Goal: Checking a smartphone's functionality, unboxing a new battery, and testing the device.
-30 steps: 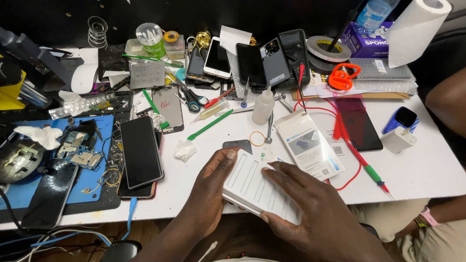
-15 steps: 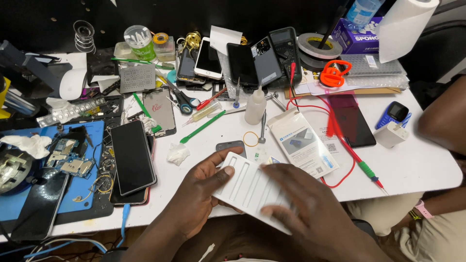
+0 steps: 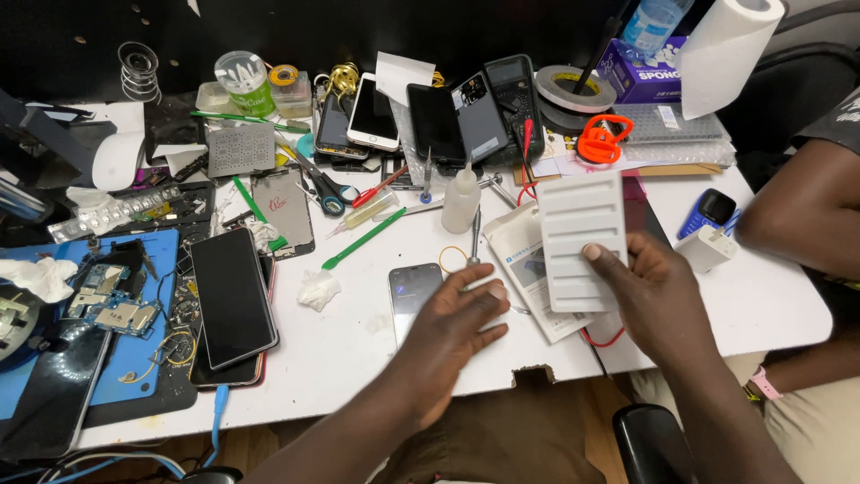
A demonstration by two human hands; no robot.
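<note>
Since the earlier frames the white slotted tray (image 3: 580, 240) has moved from in front of the person, under both hands, up and to the right; the left hand (image 3: 452, 332) has let go of it.

In the head view the right hand (image 3: 658, 300) grasps the tray by its lower right edge, thumb lying across the front, and holds it tilted over a white packet (image 3: 528, 269) and a red wire (image 3: 605, 339). The left hand is released, palm down and fingers spread flat on the table (image 3: 358, 358), fingertips touching a small dark phone (image 3: 414, 291) just left of the tray. There is one tray. Near the far edge four phones lie in a row (image 3: 408, 116); one more large black phone (image 3: 233, 296) lies to the left beside a blue mat (image 3: 134, 358). One white squeeze bottle (image 3: 461, 199) stands upright between the row and the hands. Both forearms reach in from the near edge.
</note>
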